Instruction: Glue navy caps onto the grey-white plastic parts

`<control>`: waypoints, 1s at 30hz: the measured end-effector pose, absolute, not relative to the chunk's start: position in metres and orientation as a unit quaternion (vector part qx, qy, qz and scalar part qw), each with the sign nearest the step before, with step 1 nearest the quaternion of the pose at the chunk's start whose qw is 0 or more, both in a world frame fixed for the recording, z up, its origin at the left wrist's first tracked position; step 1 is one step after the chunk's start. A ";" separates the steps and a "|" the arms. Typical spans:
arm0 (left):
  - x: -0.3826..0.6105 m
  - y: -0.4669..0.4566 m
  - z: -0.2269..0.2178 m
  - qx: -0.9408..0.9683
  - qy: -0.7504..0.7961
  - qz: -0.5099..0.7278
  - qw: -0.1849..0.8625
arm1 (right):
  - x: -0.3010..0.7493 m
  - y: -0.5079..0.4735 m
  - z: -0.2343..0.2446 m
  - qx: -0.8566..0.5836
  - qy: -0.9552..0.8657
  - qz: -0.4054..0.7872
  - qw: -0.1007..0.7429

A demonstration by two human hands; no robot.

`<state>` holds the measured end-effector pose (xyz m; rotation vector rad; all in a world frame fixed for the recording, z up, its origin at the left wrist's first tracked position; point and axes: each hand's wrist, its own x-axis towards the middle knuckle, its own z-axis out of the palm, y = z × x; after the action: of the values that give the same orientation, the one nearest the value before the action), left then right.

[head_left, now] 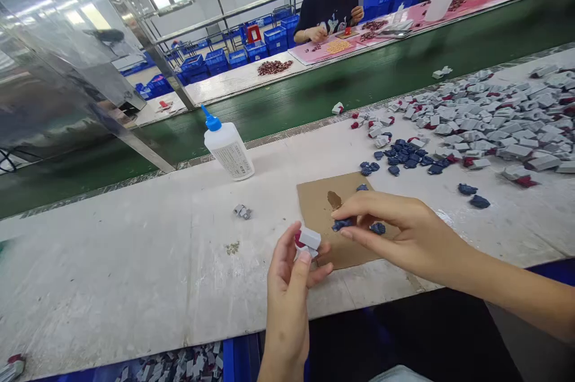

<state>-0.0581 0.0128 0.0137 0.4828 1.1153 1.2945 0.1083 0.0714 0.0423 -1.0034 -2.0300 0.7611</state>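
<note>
Between the thumb and fingers of my left hand (290, 286) is a small grey-and-dark-red plastic piece (309, 238). My right hand (399, 232) pinches a small dark blue piece (342, 224) above a brown cardboard sheet (314, 196). The two held pieces are close together but apart. A wet brown patch (333, 199) marks the cardboard. Two more blue pieces lie on the sheet, one of them (377, 228) just under my right hand. Behind the sheet, several loose blue pieces (408, 154) are spread on the table.
A white bottle with a blue nozzle (230, 151) stands at the table's back edge. One grey piece (242, 211) lies nearer. A large pile of grey-and-red pieces (494, 112) covers the right. Beyond the green conveyor (278, 103), two people work. Below the front edge, a blue bin (233, 361) holds pieces.
</note>
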 end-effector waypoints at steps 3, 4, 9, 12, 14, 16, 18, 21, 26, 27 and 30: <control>-0.052 0.013 0.018 0.211 0.445 0.572 0.656 | 0.100 0.059 0.045 -0.416 -0.741 0.307 0.428; -0.050 0.013 0.020 0.205 0.438 0.578 0.658 | 0.098 0.056 0.044 -0.422 -0.723 0.311 0.450; -0.047 0.013 0.022 0.205 0.459 0.584 0.637 | 0.089 0.049 0.039 -0.410 -0.683 0.357 0.488; -0.047 0.012 0.020 0.237 0.466 0.588 0.617 | 0.088 0.050 0.040 -0.406 -0.677 0.376 0.485; -0.047 0.011 0.020 0.236 0.471 0.591 0.610 | 0.090 0.052 0.040 -0.421 -0.662 0.379 0.491; -0.047 0.010 0.022 0.217 0.477 0.593 0.611 | 0.092 0.054 0.040 -0.439 -0.644 0.379 0.499; -0.047 0.010 0.025 0.187 0.473 0.595 0.622 | 0.094 0.055 0.038 -0.451 -0.633 0.380 0.501; -0.047 0.009 0.025 0.133 0.432 0.603 0.657 | 0.094 0.053 0.035 -0.460 -0.630 0.389 0.490; -0.048 0.012 0.017 0.134 0.402 0.649 0.632 | 0.091 0.045 0.032 -0.454 -0.639 0.410 0.465; -0.047 0.012 0.016 0.134 0.396 0.654 0.631 | 0.090 0.044 0.032 -0.452 -0.643 0.414 0.459; -0.045 0.012 0.016 0.120 0.371 0.676 0.626 | 0.086 0.040 0.030 -0.445 -0.646 0.430 0.446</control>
<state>-0.0450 0.0120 0.0163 0.2752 0.8518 1.5501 0.0861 0.0396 0.0301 -1.1034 -1.6014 1.0648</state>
